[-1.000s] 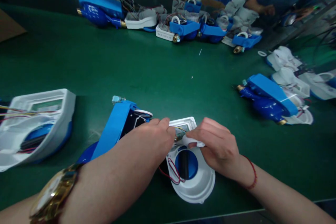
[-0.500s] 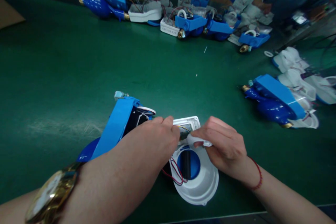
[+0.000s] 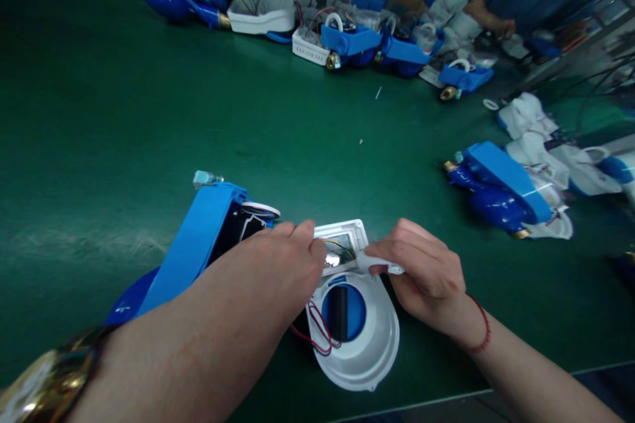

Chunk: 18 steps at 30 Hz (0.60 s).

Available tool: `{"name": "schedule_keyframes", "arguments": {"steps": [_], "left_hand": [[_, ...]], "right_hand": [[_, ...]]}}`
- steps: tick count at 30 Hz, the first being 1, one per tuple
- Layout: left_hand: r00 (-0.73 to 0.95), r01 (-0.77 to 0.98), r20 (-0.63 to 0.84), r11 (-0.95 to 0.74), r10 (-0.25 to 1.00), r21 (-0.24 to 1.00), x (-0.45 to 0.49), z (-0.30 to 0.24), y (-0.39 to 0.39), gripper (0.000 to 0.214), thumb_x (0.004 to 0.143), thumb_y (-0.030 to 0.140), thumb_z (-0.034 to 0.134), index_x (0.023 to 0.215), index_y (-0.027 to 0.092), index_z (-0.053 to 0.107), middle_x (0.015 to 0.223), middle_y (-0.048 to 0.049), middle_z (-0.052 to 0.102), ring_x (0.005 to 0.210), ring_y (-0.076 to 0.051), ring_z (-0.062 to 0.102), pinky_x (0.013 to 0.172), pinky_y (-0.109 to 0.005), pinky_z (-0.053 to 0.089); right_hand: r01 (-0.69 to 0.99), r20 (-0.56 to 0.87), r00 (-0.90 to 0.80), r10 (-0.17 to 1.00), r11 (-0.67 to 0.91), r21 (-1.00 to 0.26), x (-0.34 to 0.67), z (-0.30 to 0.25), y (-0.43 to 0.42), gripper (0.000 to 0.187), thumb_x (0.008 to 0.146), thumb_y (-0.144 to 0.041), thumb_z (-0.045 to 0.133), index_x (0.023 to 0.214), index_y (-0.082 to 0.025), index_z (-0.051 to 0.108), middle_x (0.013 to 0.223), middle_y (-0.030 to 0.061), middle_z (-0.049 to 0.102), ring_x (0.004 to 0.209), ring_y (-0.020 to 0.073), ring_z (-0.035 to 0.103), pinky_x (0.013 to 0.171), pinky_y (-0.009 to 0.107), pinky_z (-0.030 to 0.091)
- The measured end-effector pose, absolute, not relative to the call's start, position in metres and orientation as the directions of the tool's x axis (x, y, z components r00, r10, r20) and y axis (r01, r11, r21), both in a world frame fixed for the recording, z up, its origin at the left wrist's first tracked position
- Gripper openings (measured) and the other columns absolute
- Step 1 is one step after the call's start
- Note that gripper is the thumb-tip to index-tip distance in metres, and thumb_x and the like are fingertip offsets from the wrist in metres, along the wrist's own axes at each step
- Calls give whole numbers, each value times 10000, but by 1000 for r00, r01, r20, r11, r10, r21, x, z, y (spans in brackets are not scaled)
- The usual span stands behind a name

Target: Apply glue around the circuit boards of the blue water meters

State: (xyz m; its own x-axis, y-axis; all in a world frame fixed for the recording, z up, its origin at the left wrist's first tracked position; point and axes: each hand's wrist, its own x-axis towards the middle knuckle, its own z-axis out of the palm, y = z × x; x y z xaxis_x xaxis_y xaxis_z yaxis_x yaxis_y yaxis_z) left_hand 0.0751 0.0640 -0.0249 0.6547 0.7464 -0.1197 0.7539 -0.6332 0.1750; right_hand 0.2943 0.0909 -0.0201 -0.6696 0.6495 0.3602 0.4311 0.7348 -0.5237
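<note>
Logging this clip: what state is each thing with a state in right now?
White housing: open, inside facing up, wires showing.
Blue lid: hinged up, tilted.
Left hand: fingertips pinched at the housing's top.
Right hand: closed on a small white part.
Blue meter: lying on its side, untouched.

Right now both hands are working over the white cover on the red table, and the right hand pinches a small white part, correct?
Not quite: the table is green, as the head view shows. Both the left hand and right hand are over the white cover, the right pinching a small white part.
</note>
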Motion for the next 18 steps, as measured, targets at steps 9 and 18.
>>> {"name": "schedule_keyframes", "arguments": {"steps": [9, 18], "left_hand": [[612, 787, -110, -591, 783, 175, 76, -19, 66, 292, 818, 60, 385, 1006, 131, 597, 984, -71, 619, 920, -206, 583, 818, -314, 446], [681, 732, -111, -674, 724, 98, 75, -13, 67, 396, 721, 28, 377, 1023, 114, 618, 1033, -130, 647, 912, -266, 619, 744, -369, 497]], "right_hand": [[438, 382, -645, 662, 730, -525, 303, -16, 91, 233, 798, 53, 456, 810, -120, 610, 704, 60, 617, 629, 140, 507, 575, 302, 370], [434, 379, -671, 638, 752, -497, 304, -20, 93, 135, 810, 5, 534, 852, -91, 618, 690, 69, 597, 630, 146, 484, 565, 303, 349]]}}
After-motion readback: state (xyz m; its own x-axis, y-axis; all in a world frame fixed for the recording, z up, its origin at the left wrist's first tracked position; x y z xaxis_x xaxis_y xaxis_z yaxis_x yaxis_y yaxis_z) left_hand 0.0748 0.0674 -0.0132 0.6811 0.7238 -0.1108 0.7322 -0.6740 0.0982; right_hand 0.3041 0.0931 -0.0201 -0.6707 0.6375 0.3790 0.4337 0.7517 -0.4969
